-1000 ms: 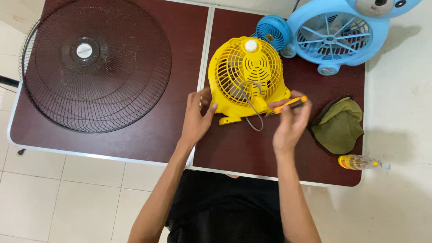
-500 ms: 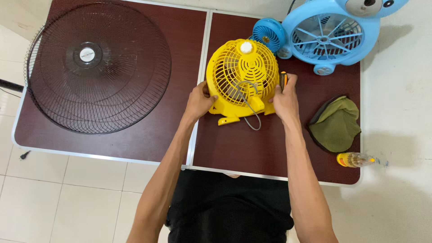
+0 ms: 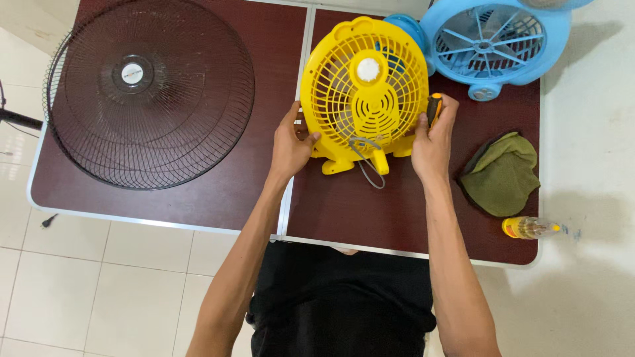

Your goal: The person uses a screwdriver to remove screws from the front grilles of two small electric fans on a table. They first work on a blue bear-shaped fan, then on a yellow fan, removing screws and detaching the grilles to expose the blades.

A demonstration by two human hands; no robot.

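Yellow fan (image 3: 365, 92): small, plastic, grille facing up, tilted at the middle of the dark red tabletop (image 3: 198, 192); grey cord loop at its base. Left hand (image 3: 291, 147): fingers closed on the fan's left rim. Right hand (image 3: 433, 140): fingers pressed to the right rim, also gripping an orange-and-black screwdriver (image 3: 433, 108). Black wire fan guard (image 3: 151, 92): flat, far left. Blue fan (image 3: 493, 41): behind, right. Green cloth (image 3: 503, 173), small yellow bottle (image 3: 529, 227): right edge.
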